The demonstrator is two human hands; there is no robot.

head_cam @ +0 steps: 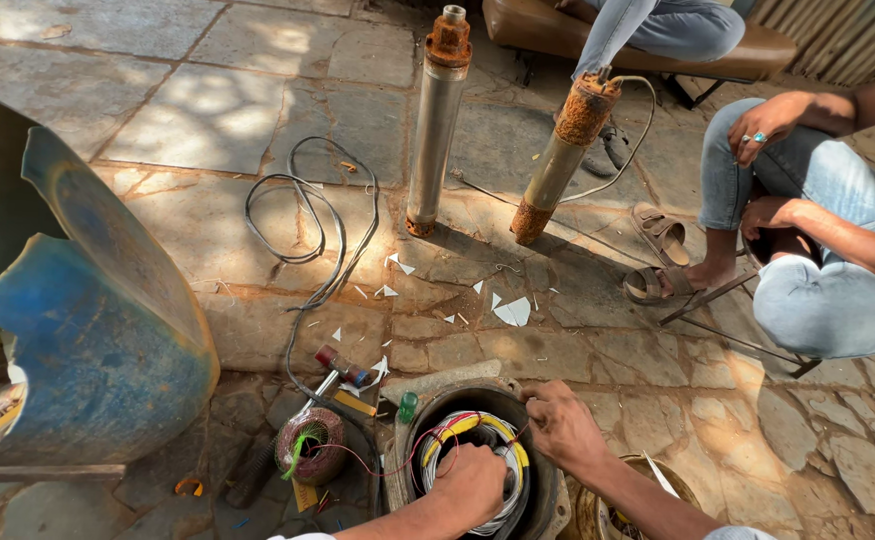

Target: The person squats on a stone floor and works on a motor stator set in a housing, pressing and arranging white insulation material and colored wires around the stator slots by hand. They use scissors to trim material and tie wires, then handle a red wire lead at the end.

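Head view: stator (478,450) at lower centre of the frame, upright on the floor, bore up for access.
Left hand (473,483): fist pressed on windings (458,430), seating them.
Right hand (563,425): fingers pinching red wire (378,468) at rim, keeping it taut.
Coil (313,440): just left, within reach.

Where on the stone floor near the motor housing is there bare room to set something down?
Bare paving lies right of the right hand, toward the seated person's stool, and far left above the blue drum. Crowded: left of the left hand, with copper coil, tools, black cable and paper scraps.
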